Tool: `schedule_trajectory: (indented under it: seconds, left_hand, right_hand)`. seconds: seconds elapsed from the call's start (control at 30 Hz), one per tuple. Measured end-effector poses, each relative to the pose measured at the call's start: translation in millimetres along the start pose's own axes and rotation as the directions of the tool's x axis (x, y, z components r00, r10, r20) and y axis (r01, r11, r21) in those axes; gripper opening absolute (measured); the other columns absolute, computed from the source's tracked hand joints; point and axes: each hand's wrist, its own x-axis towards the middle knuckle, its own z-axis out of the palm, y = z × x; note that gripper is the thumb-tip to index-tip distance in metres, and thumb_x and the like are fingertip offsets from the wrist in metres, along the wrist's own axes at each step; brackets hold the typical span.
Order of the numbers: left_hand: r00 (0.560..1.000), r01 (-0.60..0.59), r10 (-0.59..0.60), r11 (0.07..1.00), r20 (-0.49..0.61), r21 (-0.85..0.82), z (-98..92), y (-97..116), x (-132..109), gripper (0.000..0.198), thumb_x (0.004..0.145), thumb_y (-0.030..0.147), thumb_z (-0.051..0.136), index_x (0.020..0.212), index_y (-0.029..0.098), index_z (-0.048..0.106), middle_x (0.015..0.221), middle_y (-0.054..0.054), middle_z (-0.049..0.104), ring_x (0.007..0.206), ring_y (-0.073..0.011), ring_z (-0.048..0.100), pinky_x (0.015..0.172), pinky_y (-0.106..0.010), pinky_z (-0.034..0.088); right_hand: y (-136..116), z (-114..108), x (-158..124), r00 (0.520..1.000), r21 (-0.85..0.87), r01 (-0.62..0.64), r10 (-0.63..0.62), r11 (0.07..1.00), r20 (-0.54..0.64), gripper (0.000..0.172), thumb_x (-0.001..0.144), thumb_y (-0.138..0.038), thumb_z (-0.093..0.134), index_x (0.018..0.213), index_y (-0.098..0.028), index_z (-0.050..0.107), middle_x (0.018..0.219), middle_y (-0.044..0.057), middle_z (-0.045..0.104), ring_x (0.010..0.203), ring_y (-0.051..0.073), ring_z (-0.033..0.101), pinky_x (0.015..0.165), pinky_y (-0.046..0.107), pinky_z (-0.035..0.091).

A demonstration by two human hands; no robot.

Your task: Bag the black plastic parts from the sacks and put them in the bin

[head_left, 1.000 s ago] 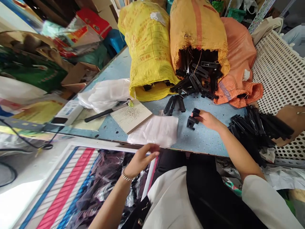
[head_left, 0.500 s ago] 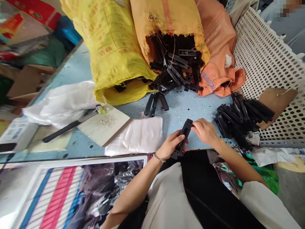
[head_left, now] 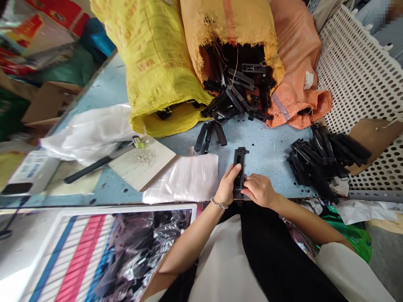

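Note:
My left hand (head_left: 227,186) is closed around a long black slotted part (head_left: 239,157), with the thumb lying along its face. The part stands nearly upright in view, a small tab jutting from its top right corner. Against its lower right edge, the fingers of my right hand (head_left: 258,191) are curled and pinched; their tips are partly hidden. Just beyond my hands, several similar black parts (head_left: 221,133) lie on the blue table (head_left: 261,140). A larger heap of them (head_left: 315,157) is to the right.
An orange-yellow sack (head_left: 233,25) spills black parts, between a yellow sack (head_left: 157,63) and an orange sack (head_left: 294,54). A white perforated crate (head_left: 355,71) borders the right. At left are a hammer (head_left: 91,168), a board (head_left: 151,167) and clear plastic bags (head_left: 189,176). Below sits a white-rimmed bin (head_left: 126,209).
My right hand has moved from the part's top end down to its lower right edge. The part has turned from slanted to nearly upright. The whole view has shifted slightly.

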Motion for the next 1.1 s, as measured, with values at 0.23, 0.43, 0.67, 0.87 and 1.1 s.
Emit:
schedule_trajectory:
  seconds: [0.23, 0.43, 0.67, 0.87, 1.1]
  left_hand:
    - [0.991, -0.119, 0.132, 0.928, -0.011, 0.354, -4.3, -51.5, 23.6, 0.037, 0.078, 0.041, 0.066, 0.104, 0.015, 0.059, 0.095, -0.008, 0.067, 0.086, -0.0211, 0.065, 0.083, -0.039, 0.052]
    - [0.878, -0.26, 0.464, 0.25, 0.121, 0.933, -7.6, -69.9, 32.8, 0.058, 0.092, 0.035, 0.052, 0.146, 0.016, 0.047, 0.128, -0.017, 0.058, 0.116, -0.0328, 0.051, 0.101, -0.055, 0.042]
    - [0.869, -0.189, 0.463, -0.014, 0.174, 0.982, -30.6, -61.3, 46.2, 0.045, 0.097, 0.038, 0.05, 0.137, 0.02, 0.058, 0.138, -0.014, 0.055, 0.116, -0.0326, 0.05, 0.096, -0.051, 0.045]
    - [0.835, -0.355, 0.521, 0.266, 0.176, 0.896, -37.3, -60.1, 45.5, 0.038, 0.095, 0.038, 0.053, 0.128, 0.022, 0.063, 0.132, -0.013, 0.06, 0.118, -0.0304, 0.054, 0.101, -0.052, 0.045]
    - [0.924, -0.36, 0.376, 0.805, 0.063, 0.472, -23.2, -33.6, 68.7, 0.039, 0.092, 0.04, 0.056, 0.123, 0.017, 0.061, 0.123, -0.012, 0.066, 0.095, -0.0183, 0.069, 0.095, -0.039, 0.053]
  right_hand:
    - [132.4, -35.7, 87.9, 0.875, -0.111, -0.483, 0.476, 0.868, -0.085, 0.037, 0.106, -0.032, 0.031, 0.116, -0.018, 0.063, 0.114, 0.012, 0.066, 0.109, 0.024, 0.06, 0.092, 0.036, 0.046]
    - [219.2, -41.8, 143.2, 0.753, -0.509, -0.603, 0.649, 0.614, -0.109, 0.038, 0.099, -0.021, 0.047, 0.132, -0.005, 0.056, 0.135, 0.026, 0.055, 0.128, 0.036, 0.045, 0.104, 0.049, 0.039]
    - [211.4, -27.9, 128.6, 0.768, -0.473, -0.585, 0.637, 0.659, -0.063, 0.031, 0.099, -0.027, 0.051, 0.122, -0.01, 0.062, 0.129, 0.022, 0.058, 0.123, 0.032, 0.05, 0.097, 0.04, 0.044]
    - [200.1, -32.9, 127.4, 0.714, -0.223, -0.691, 0.698, 0.688, -0.057, 0.023, 0.091, -0.031, 0.064, 0.104, -0.013, 0.068, 0.114, 0.019, 0.068, 0.106, 0.03, 0.064, 0.09, 0.039, 0.048]
    - [163.7, -20.9, 62.9, 0.74, 0.002, -0.671, 0.669, 0.742, -0.071, 0.024, 0.096, -0.035, 0.049, 0.097, -0.018, 0.066, 0.096, 0.007, 0.07, 0.088, 0.02, 0.066, 0.082, 0.032, 0.051]
